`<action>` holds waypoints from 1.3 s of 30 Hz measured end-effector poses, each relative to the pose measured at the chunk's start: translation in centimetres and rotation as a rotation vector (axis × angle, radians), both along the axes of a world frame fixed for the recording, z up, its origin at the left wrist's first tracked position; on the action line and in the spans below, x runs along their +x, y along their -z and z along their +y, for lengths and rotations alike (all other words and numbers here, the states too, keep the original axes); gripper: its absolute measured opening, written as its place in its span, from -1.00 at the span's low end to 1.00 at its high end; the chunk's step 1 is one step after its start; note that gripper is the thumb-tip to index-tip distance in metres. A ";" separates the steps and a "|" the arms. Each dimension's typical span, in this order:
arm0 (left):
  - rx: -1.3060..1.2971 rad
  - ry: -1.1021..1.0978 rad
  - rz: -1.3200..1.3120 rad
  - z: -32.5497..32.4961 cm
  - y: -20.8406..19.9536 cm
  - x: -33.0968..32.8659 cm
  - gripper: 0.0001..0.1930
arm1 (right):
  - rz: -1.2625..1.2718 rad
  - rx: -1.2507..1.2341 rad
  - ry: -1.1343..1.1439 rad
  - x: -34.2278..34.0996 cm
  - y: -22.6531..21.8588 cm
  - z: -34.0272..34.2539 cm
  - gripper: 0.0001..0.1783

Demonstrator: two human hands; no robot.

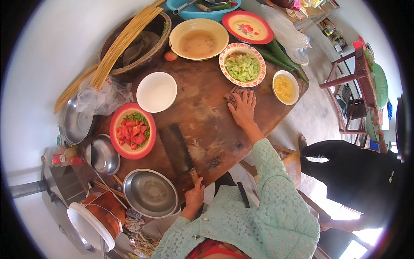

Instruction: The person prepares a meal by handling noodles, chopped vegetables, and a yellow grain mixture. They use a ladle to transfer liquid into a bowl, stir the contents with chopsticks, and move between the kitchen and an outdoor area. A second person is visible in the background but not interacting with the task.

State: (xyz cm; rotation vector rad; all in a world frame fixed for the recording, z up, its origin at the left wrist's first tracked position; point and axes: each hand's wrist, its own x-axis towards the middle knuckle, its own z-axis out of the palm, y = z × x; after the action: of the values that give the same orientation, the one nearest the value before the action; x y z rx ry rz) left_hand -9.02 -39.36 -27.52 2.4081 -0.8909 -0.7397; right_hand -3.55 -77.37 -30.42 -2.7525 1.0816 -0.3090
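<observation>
My right hand (244, 108) presses down on a crumpled brown rag (233, 96) on the wooden table (207, 116), fingers spread over it. At the near edge my left hand (195, 199) is closed around the handle end of a cleaver (174, 144), whose dark, wide blade lies flat on the wood. Just beyond the rag stands a patterned bowl of chopped green vegetable (242, 67). A small white bowl of yellow beaten egg (285, 87) is to its right. Left of the blade sit a red-rimmed plate of cut tomato and green pieces (133, 131) and a white bowl (157, 92).
A basin of cloudy water (199, 39), a red-rimmed flower plate (248, 27) and cucumbers (280, 54) line the far side. Metal bowls (151, 193) crowd the near left, above a white-and-orange bucket (97, 220). Another person in black (353, 172) stands at the right.
</observation>
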 end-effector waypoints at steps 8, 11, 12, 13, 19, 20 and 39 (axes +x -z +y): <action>-0.004 -0.054 0.012 -0.2 -0.1 -0.2 -0.58 | -0.083 -0.046 0.075 -1.7 0.1 -3.3 -0.39; 0.018 -0.062 0.031 -0.2 -0.1 -0.2 -0.59 | -0.022 -0.048 0.071 -1.8 0.2 -4.7 -0.37; 0.014 -0.057 0.033 -0.1 -0.1 -0.2 -0.59 | -0.013 -0.039 0.075 -1.8 0.3 -5.0 -0.36; 0.010 -0.053 0.035 0.0 0.0 -0.2 -0.59 | -0.004 -0.030 0.078 -2.0 0.3 -5.3 -0.35; -0.003 -0.010 -0.025 0.3 0.4 -0.1 -0.60 | 0.112 0.064 0.106 -2.0 -1.2 -5.6 -0.32; -0.010 -0.011 -0.015 0.5 0.4 -0.1 -0.60 | 0.140 0.094 0.118 -2.2 -1.4 -5.4 -0.32; -0.055 -0.003 0.086 0.9 1.1 0.2 -0.69 | -0.203 1.246 0.472 -28.8 3.5 10.2 -0.41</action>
State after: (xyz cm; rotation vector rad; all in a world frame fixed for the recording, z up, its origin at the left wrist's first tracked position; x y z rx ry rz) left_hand -8.78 -38.45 -28.66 2.3107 -0.8619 -0.8007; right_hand -32.32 -67.14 -33.89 -1.3470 1.2397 0.0535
